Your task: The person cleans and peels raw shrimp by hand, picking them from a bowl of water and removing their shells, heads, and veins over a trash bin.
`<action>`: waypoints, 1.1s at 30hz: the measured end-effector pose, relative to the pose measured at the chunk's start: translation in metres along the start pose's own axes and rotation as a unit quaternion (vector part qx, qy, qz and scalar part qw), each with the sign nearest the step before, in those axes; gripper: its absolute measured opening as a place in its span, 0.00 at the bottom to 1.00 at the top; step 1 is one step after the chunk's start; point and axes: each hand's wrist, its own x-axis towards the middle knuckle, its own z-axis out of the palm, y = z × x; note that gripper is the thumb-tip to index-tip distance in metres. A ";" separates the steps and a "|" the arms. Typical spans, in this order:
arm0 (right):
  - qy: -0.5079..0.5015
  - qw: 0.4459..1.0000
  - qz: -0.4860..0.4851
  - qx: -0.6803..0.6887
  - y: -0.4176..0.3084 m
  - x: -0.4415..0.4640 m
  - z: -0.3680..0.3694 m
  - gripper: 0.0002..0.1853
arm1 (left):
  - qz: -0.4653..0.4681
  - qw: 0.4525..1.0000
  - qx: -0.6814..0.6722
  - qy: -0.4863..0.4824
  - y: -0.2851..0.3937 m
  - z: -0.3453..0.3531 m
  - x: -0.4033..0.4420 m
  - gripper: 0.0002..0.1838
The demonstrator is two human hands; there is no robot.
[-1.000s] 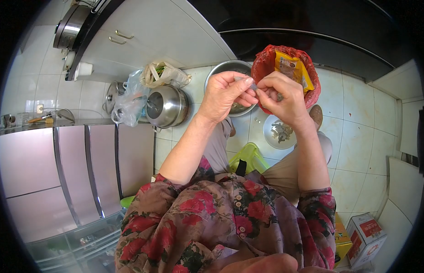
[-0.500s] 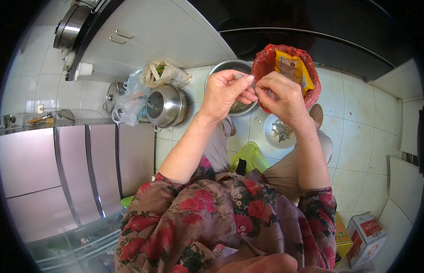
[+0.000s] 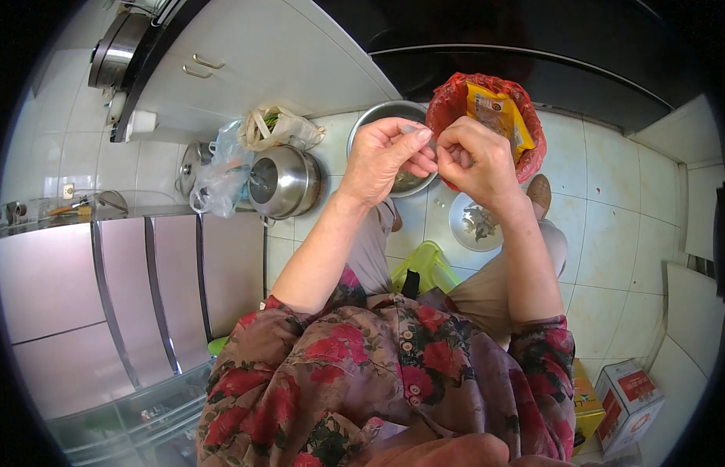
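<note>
My left hand (image 3: 386, 159) is closed, with a small grey shrimp (image 3: 410, 130) pinched between thumb and fingers. Close beside it, the thumb and forefinger of my right hand (image 3: 478, 159) are pressed together near the shrimp's end; what they grip is too small to make out. Under the hands stands a metal basin (image 3: 355, 134), partly hidden by my left hand. A red-lined bin (image 3: 537, 115) with a yellow packet (image 3: 495, 110) in it is behind my right hand. On the floor, a white plate (image 3: 461, 234) carries several grey shrimp (image 3: 479, 222).
A light green stool (image 3: 429, 265) shows between my legs. To the left are a steel pot (image 3: 285, 183), a clear plastic bag (image 3: 222, 179) and a cream bag of greens (image 3: 281, 128). Cartons (image 3: 629, 405) stand at the lower right. Cabinets line the left side.
My right hand's fingers have curled in a little more and tilted near the shrimp. My left hand keeps its pinch almost unmoved. The whole view has shifted slightly.
</note>
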 end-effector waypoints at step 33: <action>-0.019 0.991 0.080 0.104 0.004 -0.003 0.003 0.11 | 0.050 0.999 -0.016 0.011 -0.003 -0.006 -0.003 0.12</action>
